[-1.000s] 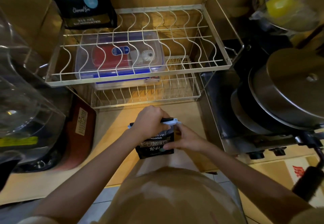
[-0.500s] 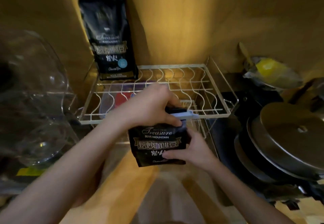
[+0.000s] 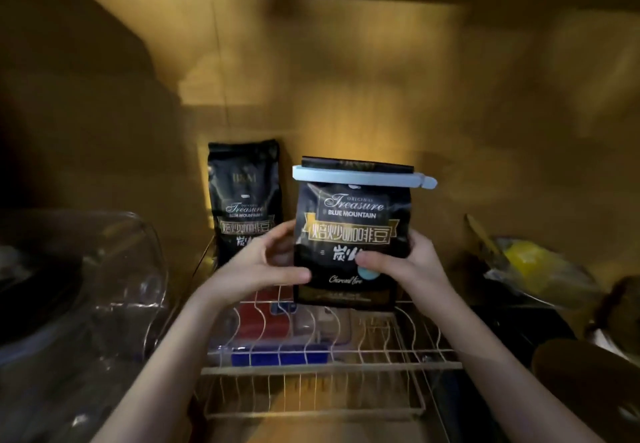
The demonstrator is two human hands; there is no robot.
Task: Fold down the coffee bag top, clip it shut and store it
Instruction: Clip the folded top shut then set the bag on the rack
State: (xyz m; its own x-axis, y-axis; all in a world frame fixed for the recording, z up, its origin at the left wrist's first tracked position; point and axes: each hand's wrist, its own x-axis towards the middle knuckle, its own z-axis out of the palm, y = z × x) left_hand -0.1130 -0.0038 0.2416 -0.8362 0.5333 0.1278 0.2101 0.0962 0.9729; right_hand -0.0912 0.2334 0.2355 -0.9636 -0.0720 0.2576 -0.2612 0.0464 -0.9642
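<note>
Holding the coffee bag (image 3: 351, 234) upright above the wire rack (image 3: 332, 366), left hand (image 3: 263, 266) and right hand (image 3: 405, 262) clamp its sides; clip (image 3: 363, 177) already on; storing remains, probably setting it beside the second bag (image 3: 242, 200).

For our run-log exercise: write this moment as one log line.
step: store | coffee bag: clipped, upright above wire rack | left hand, right hand: holding bag sides

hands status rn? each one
Left hand: closed on the left edge of the clipped coffee bag.
Right hand: closed on the bag's right edge, thumb across the front.
</note>
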